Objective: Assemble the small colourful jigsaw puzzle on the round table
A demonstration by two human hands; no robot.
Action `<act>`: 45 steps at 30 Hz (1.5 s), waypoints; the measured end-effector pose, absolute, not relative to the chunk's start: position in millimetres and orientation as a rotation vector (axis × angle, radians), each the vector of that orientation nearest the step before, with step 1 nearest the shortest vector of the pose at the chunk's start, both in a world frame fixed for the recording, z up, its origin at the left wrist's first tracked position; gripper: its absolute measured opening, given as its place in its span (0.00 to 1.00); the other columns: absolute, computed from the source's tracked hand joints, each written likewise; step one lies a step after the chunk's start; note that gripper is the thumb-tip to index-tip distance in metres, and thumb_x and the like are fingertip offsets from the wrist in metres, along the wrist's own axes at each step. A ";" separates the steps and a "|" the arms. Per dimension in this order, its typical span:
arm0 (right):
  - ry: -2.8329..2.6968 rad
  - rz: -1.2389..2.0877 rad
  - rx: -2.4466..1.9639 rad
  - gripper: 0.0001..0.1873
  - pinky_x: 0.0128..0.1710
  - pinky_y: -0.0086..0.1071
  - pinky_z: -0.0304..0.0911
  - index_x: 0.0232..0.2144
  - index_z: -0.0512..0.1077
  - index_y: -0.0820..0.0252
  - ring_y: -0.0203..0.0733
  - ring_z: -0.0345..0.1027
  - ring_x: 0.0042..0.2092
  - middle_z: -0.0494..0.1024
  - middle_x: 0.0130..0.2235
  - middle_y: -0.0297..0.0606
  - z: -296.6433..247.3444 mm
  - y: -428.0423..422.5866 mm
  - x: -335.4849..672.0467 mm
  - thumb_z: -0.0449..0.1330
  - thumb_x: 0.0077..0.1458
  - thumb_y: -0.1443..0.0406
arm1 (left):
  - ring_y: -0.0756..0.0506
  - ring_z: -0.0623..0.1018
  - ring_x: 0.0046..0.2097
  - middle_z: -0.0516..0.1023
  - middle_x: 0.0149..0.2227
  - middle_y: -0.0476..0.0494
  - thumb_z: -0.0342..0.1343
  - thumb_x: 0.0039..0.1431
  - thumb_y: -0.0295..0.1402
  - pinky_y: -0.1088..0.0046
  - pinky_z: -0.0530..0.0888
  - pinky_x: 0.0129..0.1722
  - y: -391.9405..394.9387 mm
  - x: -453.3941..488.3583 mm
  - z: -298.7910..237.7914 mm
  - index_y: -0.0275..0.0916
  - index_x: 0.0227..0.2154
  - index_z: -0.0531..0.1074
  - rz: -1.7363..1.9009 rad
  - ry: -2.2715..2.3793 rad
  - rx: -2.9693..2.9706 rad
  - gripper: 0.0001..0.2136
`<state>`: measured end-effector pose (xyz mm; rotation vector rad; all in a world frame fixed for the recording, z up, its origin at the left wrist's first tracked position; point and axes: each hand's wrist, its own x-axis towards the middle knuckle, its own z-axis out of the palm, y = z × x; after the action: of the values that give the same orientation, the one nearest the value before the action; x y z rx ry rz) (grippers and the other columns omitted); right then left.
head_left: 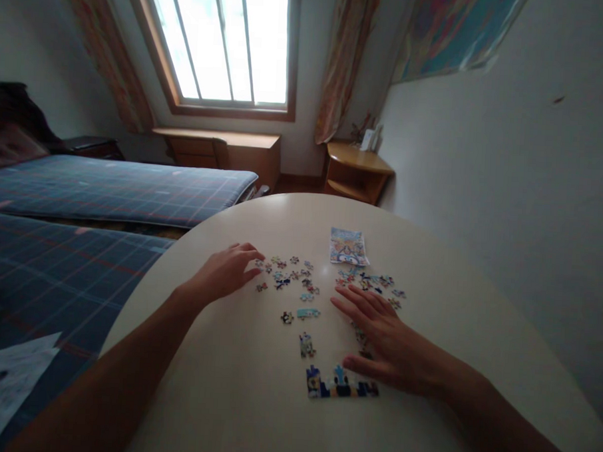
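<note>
While the left hand (229, 269) hovers at ten o'clock from the joined jigsaw strip (343, 391), its thumb and fingers parted at the edge of the loose jigsaw pieces (282, 278), the right hand (381, 329) reaches palm down at one o'clock, fingers loosely spread and thumb near the strip's upper edge. Neither hand appears to grip anything, though whether the left fingertips touch a piece cannot be told. The strip lies on the desk (235, 376), on the side nearest the person; the loose pieces are scattered at eleven o'clock from it, and a second cluster (386, 281) sits farther out just past twelve, short of the printed picture sheet (349, 245) at twelve.

The step seems to be picking over these pieces, and it would go best with light contact: anything so thin is likely easier to pinch by opposite edges than to press and slide. The right hand partly hides a column of pieces (360, 338) just past twelve, so raising the palm straight up should disturb it less than dragging. The pale blue piece (308, 313) at eleven o'clock is worth checking for colour and outline against the sheet.
</note>
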<state>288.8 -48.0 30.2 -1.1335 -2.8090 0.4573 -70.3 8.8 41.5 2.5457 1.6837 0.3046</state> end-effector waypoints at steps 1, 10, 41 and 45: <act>-2.802 0.458 -1.139 0.45 0.68 0.59 0.38 0.70 0.45 0.50 0.58 0.35 0.72 0.44 0.72 0.42 29.7 -47.5 289.3 0.53 0.59 0.42 | 0.40 0.76 0.51 0.76 0.52 0.41 0.53 0.64 0.38 0.61 0.72 0.51 9.4 -71.3 41.2 0.43 0.49 0.75 0.298 1.706 2.528 0.14; -2.716 0.372 -1.252 0.35 0.67 0.56 0.46 0.69 0.50 0.52 0.57 0.42 0.70 0.51 0.71 0.41 29.4 -41.4 292.2 0.46 0.66 0.47 | 0.42 0.79 0.45 0.78 0.50 0.44 0.53 0.63 0.37 0.68 0.73 0.44 11.8 -70.4 42.0 0.45 0.48 0.76 0.214 1.845 2.398 0.13; -2.318 -0.170 -1.798 0.29 0.61 0.51 0.60 0.56 0.70 0.63 0.54 0.65 0.60 0.73 0.57 0.50 -13.2 4.6 370.6 0.39 0.65 0.57 | 0.43 0.78 0.40 0.80 0.40 0.43 0.54 0.57 0.36 0.70 0.71 0.39 15.2 -74.7 35.9 0.42 0.35 0.78 0.218 1.831 2.291 0.09; -2.318 -0.177 -1.801 0.29 0.61 0.51 0.60 0.56 0.69 0.62 0.54 0.65 0.60 0.74 0.57 0.50 -15.4 4.3 371.0 0.39 0.64 0.58 | 0.43 0.78 0.40 0.80 0.38 0.43 0.54 0.56 0.35 0.69 0.71 0.39 15.7 -74.9 34.5 0.41 0.35 0.77 0.264 1.804 2.284 0.08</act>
<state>371.0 4.3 -15.4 -1.8013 -2.3176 -0.1770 -74.9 15.7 34.5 2.2844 1.8044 0.2639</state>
